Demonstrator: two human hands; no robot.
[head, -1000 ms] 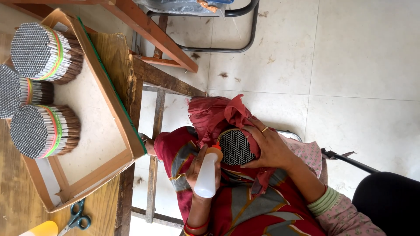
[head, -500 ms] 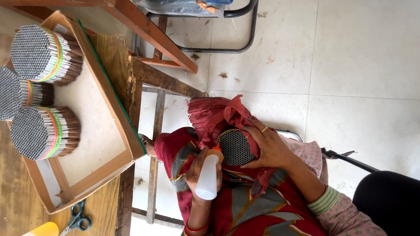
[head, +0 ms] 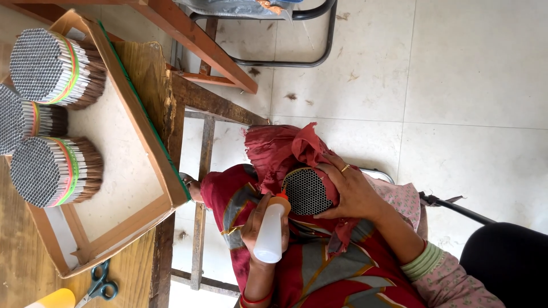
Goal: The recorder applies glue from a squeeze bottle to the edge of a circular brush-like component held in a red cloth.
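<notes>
My left hand [head: 256,223] is closed around a white squeeze bottle [head: 269,235] with an orange nozzle. The nozzle points at the honeycomb end face of a round bundle of thin tubes [head: 306,191]. My right hand [head: 349,191], a ring on one finger, grips that bundle through a dark red cloth [head: 279,149] wrapped around it. Both hands are over my lap, on red patterned fabric, beside the wooden table's edge.
A shallow cardboard tray [head: 157,149] on the wooden table holds three banded tube bundles [head: 54,171]. Scissors [head: 100,284] and a yellow bottle [head: 50,299] lie next to it. The wooden table frame [head: 201,174], a metal chair leg [head: 297,60] and tiled floor [head: 468,74] surround my lap.
</notes>
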